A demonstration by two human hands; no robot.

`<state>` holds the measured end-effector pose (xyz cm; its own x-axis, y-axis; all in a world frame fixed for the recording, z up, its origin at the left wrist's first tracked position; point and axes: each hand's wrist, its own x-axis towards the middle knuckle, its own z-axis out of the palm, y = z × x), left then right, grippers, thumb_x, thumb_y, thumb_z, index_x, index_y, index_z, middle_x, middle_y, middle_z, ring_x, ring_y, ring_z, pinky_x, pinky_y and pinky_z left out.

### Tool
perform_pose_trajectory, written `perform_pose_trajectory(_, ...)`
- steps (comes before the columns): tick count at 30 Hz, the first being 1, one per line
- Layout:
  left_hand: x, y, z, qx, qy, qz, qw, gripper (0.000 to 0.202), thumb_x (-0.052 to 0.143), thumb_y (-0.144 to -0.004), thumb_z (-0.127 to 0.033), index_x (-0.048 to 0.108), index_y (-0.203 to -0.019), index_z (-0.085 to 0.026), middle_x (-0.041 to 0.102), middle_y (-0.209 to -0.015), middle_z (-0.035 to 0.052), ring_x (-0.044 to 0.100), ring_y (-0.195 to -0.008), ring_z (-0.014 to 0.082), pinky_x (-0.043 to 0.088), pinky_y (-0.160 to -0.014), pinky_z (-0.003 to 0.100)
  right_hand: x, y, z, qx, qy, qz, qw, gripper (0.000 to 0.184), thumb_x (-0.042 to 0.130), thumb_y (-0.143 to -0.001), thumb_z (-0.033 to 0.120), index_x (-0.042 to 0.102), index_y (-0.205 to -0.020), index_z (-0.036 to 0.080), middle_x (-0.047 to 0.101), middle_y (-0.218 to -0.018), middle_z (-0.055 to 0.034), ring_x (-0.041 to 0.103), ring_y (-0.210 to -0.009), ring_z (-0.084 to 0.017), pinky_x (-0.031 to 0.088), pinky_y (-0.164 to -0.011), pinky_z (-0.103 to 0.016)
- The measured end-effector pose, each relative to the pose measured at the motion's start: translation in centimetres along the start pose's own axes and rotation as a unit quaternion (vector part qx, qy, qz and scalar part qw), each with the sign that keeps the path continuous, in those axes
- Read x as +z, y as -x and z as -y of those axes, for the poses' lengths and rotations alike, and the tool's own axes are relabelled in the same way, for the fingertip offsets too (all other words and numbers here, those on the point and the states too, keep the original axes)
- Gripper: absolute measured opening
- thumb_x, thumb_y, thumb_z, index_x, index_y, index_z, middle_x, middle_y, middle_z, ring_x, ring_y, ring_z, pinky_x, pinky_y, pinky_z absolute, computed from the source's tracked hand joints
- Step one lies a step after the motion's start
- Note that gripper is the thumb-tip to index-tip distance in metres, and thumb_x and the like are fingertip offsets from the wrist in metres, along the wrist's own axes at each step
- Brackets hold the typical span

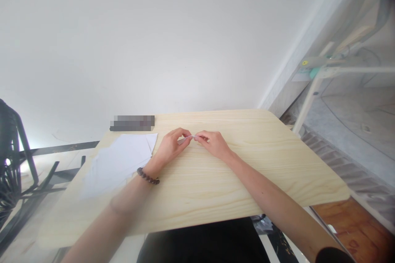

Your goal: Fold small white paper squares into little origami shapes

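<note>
Both hands meet over the middle of a light wooden table (247, 181). Between their fingertips is a small, thin piece of folded white paper (193, 136), seen nearly edge-on. My left hand (173, 143), with a dark bead bracelet (148, 176) at the wrist, pinches its left end. The right end is pinched by my right hand (212, 141), thumb and fingers pressed together. Much of the paper is hidden by the fingers. To the left of my left hand lie several white paper sheets (123, 160), spread and overlapping.
A blurred-out dark object (132, 123) lies at the table's back left. A white wall (185, 41) stands behind the table. To the left is a black chair (15, 148); on the right, a white metal frame (311, 94) rises beside the table.
</note>
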<state>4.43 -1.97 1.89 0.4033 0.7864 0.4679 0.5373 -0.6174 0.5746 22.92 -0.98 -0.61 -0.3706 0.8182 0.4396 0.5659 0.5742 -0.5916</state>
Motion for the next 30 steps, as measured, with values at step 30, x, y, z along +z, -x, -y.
perform_pose_trajectory(30,0.6,-0.1,1.0,-0.026,-0.052,0.012,0.998,0.02,0.045,-0.081,-0.032,0.055,-0.091,-0.019,0.061,-0.085,0.0022,0.054,-0.076,0.0141,0.041,-0.067,0.024,-0.2,-0.1,0.0,0.037,-0.112,-0.056,0.991,0.022,0.046,-0.08,0.035,0.062,-0.082,0.02,0.065,-0.076,-0.0008,0.06,-0.06,-0.01,0.047,-0.059,-0.021)
